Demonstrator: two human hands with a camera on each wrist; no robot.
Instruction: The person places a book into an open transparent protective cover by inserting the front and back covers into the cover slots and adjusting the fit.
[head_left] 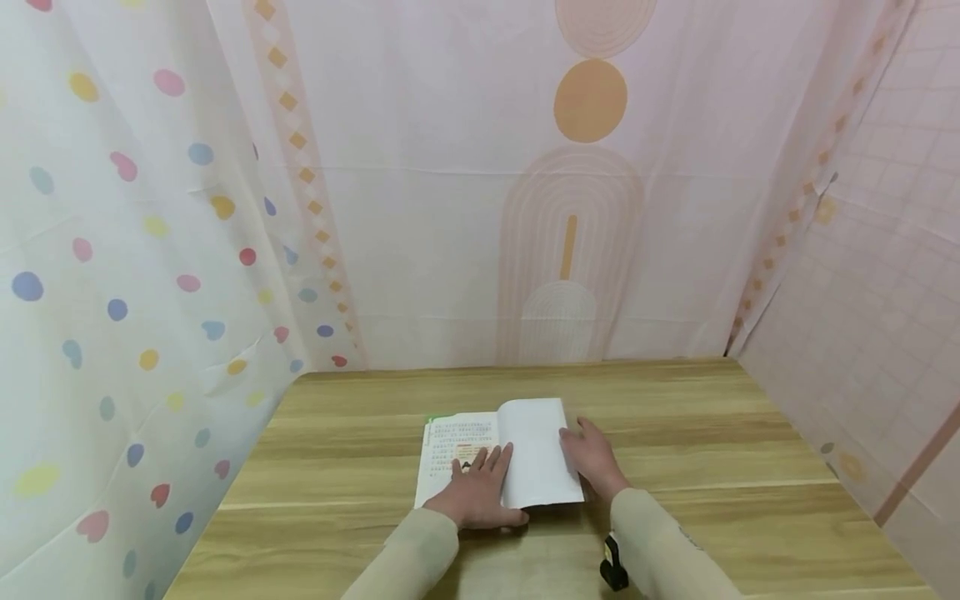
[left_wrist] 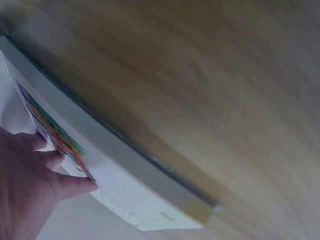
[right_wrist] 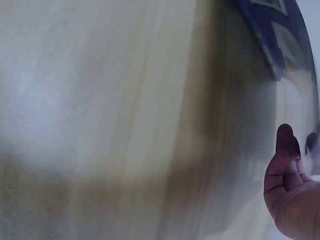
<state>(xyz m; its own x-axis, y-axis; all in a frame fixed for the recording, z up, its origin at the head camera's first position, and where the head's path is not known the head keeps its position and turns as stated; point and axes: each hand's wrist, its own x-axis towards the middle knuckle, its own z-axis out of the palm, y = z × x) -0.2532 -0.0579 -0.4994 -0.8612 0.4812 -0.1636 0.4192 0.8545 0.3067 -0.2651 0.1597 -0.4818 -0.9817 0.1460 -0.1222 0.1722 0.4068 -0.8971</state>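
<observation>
An open book (head_left: 542,450) lies on the wooden table, with print on its left page and a plain white right page. My left hand (head_left: 476,496) rests spread over the left page near the fold. In the left wrist view, the fingers of that hand touch the book (left_wrist: 120,185) beside a colourful picture, and the thick page edge shows. At the right edge of the white page, my right hand (head_left: 592,457) holds the book's side. The right wrist view shows its fingers (right_wrist: 285,137) bent at the edge, below a purple part of the cover (right_wrist: 267,37).
The wooden table (head_left: 360,442) extends around the book. Patterned cloth (head_left: 420,250) hangs behind the table and along both sides. A small black device (head_left: 613,567) sits by my right sleeve.
</observation>
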